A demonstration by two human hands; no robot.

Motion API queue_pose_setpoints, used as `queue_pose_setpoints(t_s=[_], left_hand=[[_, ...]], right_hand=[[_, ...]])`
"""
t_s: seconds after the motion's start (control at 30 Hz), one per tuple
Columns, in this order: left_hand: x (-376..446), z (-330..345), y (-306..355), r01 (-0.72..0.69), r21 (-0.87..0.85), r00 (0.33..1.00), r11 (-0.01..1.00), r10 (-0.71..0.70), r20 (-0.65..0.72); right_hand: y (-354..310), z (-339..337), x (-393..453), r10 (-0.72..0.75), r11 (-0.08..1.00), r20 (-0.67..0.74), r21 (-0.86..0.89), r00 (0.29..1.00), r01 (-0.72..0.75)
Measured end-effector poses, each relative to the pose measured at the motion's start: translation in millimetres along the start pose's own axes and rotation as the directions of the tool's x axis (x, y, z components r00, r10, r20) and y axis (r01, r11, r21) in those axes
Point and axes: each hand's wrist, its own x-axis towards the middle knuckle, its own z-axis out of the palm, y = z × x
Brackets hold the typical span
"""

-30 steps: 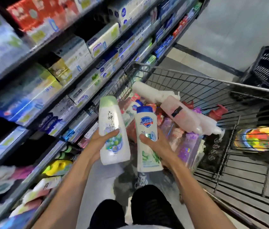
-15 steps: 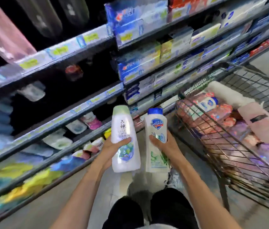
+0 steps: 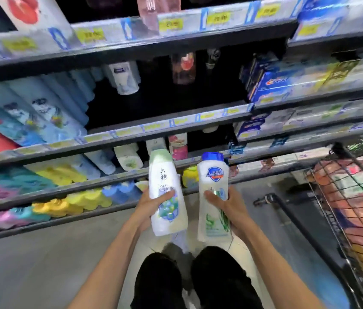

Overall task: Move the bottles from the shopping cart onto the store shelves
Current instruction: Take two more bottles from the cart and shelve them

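**newbie_stocker:** Bottles in both hands, facing the shelves, head view is all I've got. Left hand (image 3: pixel 151 205) is wrapped round the green-capped bottle (image 3: pixel 167 192), right hand (image 3: pixel 229 205) grips the blue-capped bottle (image 3: pixel 214 195). Both are out in front of me, in the air below the lower shelf edge (image 3: pixel 265 177), with the cart (image 3: pixel 341 210) off to my right. How do I get these onto the shelves without making a mess?

**aisle_vet:** Looks like you're mid-carry, so I'd do one at a time. There's a dark gap on the middle shelf (image 3: pixel 167 124) with only a few bottles at the back, which seems the easiest spot. Right now both bottles stand nearly upright, long axis running up and away from you, caps toward the shelves, labels facing you. The green-capped one leans a little left. Keep that orientation, set the base down first, then slide it back. Your thumbs sit across the labels, so let go only once the base is flat. Tall, narrow bottles probably tip easily.
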Motion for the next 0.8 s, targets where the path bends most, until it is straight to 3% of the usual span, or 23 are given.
queue_pose_setpoints(t_s=[0.23,0.4,0.57,0.8], left_hand=[[94,-32,-40,-0.149,-0.022,0.989,0.989,0.149,-0.016],[158,-43,-60,-0.255,-0.069,0.967,0.964,0.253,-0.039],[204,-52,-69,-0.373,-0.074,0.928,0.925,0.371,-0.034],[248,-62,-92,-0.482,-0.116,0.874,0.868,0.486,0.001]], right_hand=[[58,17,85,-0.074,0.997,0.013,0.039,0.997,0.073],[89,28,139,-0.18,0.983,0.011,-0.044,0.984,0.18],[117,36,178,-0.328,0.938,0.05,-0.102,0.943,0.331],[173,38,210,-0.445,0.893,0.089,-0.021,0.891,0.449]])
